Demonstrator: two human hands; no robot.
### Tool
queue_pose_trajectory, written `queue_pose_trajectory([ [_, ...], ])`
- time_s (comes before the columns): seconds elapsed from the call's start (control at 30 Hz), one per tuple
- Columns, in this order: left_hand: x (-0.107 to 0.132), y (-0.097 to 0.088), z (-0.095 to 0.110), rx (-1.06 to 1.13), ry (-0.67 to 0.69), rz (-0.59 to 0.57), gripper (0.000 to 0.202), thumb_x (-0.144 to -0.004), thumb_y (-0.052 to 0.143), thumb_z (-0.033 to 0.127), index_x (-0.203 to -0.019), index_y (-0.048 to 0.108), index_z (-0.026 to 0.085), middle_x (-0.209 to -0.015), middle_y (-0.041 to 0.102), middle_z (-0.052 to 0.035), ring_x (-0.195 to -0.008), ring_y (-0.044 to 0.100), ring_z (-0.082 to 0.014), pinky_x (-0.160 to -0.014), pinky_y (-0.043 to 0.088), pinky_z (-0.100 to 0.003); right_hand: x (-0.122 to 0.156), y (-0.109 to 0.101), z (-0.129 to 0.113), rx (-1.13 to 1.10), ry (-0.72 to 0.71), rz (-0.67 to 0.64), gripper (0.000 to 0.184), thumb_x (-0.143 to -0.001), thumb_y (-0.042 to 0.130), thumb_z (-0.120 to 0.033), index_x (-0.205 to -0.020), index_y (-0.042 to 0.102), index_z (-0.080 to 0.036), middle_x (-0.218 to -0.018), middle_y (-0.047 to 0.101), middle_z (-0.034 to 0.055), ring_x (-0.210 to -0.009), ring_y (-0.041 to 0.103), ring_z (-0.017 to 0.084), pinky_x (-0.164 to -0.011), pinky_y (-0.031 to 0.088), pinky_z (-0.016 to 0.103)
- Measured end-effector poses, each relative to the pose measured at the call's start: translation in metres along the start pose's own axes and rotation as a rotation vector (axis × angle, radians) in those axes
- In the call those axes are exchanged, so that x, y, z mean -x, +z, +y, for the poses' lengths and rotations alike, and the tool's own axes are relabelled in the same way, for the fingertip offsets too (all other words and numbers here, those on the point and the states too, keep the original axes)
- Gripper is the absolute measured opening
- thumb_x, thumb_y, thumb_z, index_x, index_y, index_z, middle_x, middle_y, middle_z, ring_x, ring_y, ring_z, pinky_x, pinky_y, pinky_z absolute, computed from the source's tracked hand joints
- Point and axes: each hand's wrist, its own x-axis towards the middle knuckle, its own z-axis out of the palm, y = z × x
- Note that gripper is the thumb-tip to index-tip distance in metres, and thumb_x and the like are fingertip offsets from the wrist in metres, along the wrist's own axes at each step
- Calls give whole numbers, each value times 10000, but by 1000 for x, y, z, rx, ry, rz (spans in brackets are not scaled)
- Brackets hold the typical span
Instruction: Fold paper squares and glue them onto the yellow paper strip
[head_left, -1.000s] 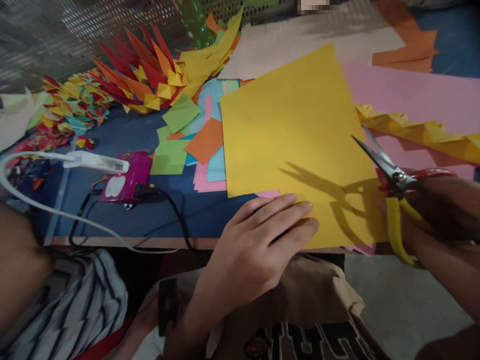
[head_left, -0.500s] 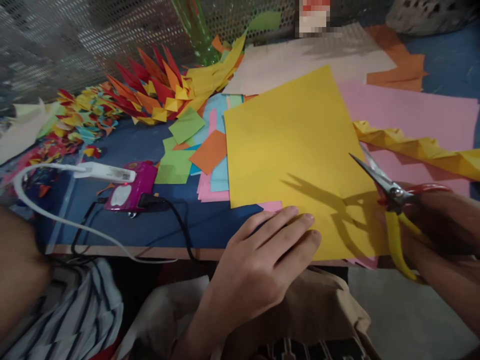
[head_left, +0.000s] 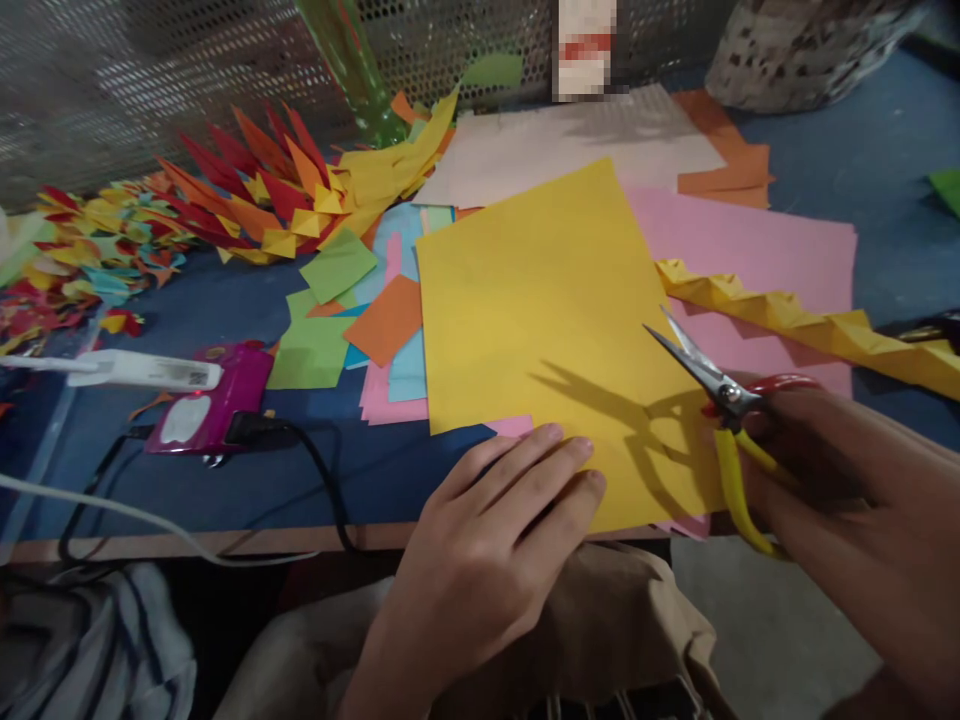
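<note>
Nearest me, the left hand (head_left: pixel 487 560) lies flat at the worktop's (head_left: pixel 375 470) front edge. Its grip is apart, fingers stretched out side by side, and the fingertips press on the near edge of a yellow sheet (head_left: pixel 547 320). The right hand (head_left: pixel 825 480) has its grip clamped through the handles of a pair of scissors (head_left: pixel 720 400), one handle yellow and one red. The steel blades stand a little apart. Their long axis runs from the handles up and to the left, with the tips over the sheet's right edge.

The yellow sheet is smooth, matte paper, a rectangle lying slightly askew on the blue worktop and overlapping a pink sheet (head_left: pixel 750 260). A pleated yellow strip (head_left: pixel 810 325) crosses the pink one. To the left sits a glossy magenta device (head_left: pixel 214 400) with a black cable (head_left: pixel 315 470) plugged in. Beyond it lie an orange square (head_left: pixel 386 320) and a green square (head_left: pixel 337 265). Farther back, folded paper spikes (head_left: pixel 277 190) in red, orange and yellow fan out beside a cream sheet (head_left: pixel 562 150), against a perforated metal mesh (head_left: pixel 150 60).
</note>
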Motion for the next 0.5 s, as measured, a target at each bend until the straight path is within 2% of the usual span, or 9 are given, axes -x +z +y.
queue_pose_trajectory([
  [0.13, -1, 0, 0, 23, 8, -14, 359, -1051, 547, 115, -1369, 713, 132, -1525, 675, -76, -1461, 597, -264, -1227, 451, -433, -4, -3, -6, 47, -72, 38, 397, -919, 554, -629, -1158, 668, -333, -914, 736, 4, -728, 711, 208, -598, 435, 311],
  [0.27, -1, 1, 2, 39, -4, -10, 340, -1022, 654, 165, -1354, 720, 128, -1532, 666, -96, -1462, 594, -277, -1227, 456, -443, -9, -5, -13, 44, -144, 73, 317, -947, 541, -560, -1115, 659, -318, -852, 713, -3, -670, 683, 186, -566, 403, 294],
  [0.5, -1, 2, 3, 38, -6, 8, 312, -993, 712, 156, -1303, 738, 131, -1505, 682, -110, -1445, 610, -285, -1204, 490, -464, -10, -7, -16, 13, -139, 56, 244, -923, 569, -466, -1091, 656, -312, -806, 673, -26, -599, 620, 137, -567, 384, 280],
])
